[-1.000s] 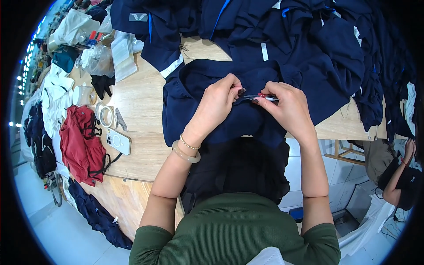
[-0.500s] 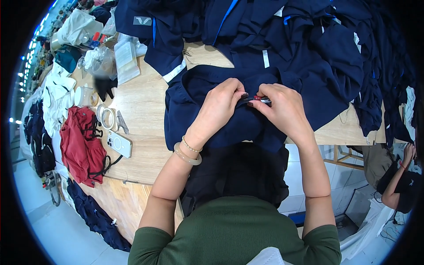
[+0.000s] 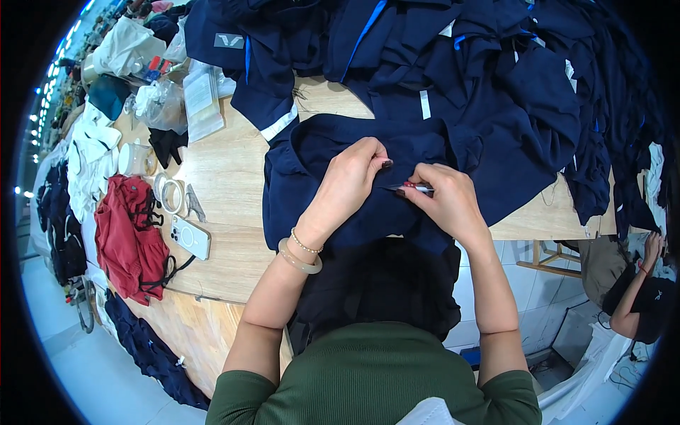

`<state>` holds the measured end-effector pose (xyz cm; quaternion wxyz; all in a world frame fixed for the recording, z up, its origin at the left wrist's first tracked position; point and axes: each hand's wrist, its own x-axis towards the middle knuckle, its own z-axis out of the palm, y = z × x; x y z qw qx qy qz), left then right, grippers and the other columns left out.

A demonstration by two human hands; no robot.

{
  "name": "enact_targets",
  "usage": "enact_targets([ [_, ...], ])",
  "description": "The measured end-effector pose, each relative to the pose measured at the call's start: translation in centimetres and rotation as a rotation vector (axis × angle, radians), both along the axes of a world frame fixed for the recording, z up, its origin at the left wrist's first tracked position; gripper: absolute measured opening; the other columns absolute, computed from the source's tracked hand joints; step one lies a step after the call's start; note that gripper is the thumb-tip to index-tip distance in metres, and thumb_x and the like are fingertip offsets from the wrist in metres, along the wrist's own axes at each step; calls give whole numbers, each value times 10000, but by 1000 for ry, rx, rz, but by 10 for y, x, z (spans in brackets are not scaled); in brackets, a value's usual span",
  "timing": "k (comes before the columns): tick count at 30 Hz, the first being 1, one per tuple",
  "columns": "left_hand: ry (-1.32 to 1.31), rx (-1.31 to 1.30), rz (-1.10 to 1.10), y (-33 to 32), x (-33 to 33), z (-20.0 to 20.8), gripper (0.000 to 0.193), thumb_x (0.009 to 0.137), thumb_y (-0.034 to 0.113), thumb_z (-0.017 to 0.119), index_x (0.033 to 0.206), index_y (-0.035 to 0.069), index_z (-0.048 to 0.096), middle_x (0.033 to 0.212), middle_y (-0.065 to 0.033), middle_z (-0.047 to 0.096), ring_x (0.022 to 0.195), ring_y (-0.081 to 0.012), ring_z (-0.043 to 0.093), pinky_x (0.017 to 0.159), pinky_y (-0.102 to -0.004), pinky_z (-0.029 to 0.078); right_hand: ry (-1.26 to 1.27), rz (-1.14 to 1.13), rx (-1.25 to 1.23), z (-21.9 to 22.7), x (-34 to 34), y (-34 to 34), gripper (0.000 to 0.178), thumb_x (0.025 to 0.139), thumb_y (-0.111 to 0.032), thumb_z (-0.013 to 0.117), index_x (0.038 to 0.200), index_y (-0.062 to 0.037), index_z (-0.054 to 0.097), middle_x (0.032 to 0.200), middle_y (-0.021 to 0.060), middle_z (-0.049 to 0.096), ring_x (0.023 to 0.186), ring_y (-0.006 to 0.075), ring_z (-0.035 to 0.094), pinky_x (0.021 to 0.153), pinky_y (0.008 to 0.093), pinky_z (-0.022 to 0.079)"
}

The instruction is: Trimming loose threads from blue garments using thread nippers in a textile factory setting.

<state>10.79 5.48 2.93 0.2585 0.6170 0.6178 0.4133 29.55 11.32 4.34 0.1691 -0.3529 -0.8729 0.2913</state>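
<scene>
A dark navy garment [image 3: 333, 205] lies bunched at the table's front edge, its waistband-like opening facing up. Over its middle, my left hand [image 3: 350, 170] is closed in a pinch; whatever its fingertips hold is too small to make out. My right hand [image 3: 448, 198], just to the right, is closed around a small pointed metal tool [image 3: 423, 188] with a pale end. The tool's thin tip points left across the navy cloth, below my left fingertips. A gap separates the two hands.
More navy garments [image 3: 524, 106] with white tags are heaped along the back and right. At left lie a red garment [image 3: 127, 241], a phone [image 3: 190, 237], a roll of tape [image 3: 172, 195] and plastic bags [image 3: 160, 103]. Another person's arm [image 3: 637, 283] shows at far right.
My hands have moved apart: the right hand with the tool dropped lower, toward me, and the left shifted slightly down. The navy garment stays nearly in place.
</scene>
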Motion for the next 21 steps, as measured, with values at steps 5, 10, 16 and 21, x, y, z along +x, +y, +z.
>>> enact_targets([
  [5,26,-99,-54,-5,-9,3,68,879,20,604,886,-41,574,787,-139,600,655,-253,577,617,-310,459,82,-57,-180,-4,16,-5,203,757,-164,761,797,-18,626,730,93,653,648,240,637,577,328,470],
  [10,90,-149,-205,-13,-23,7,79,853,20,637,901,-38,613,803,-108,595,657,-210,565,627,-291,458,196,-83,-400,-9,26,0,180,791,-140,739,848,4,648,783,94,697,662,157,644,603,271,466],
  [16,-13,11,-134,-11,-5,6,68,854,-7,622,896,-35,577,871,-90,600,689,-177,577,661,-284,470,289,-117,-476,-4,30,-4,181,808,-138,728,863,13,643,768,74,689,677,98,617,623,236,453],
  [21,-92,-99,-77,-8,0,2,57,891,5,590,925,-30,561,895,-82,611,702,-154,586,663,-267,487,228,-126,-440,15,32,1,202,804,-165,734,883,-9,633,687,45,624,630,94,557,600,249,434],
])
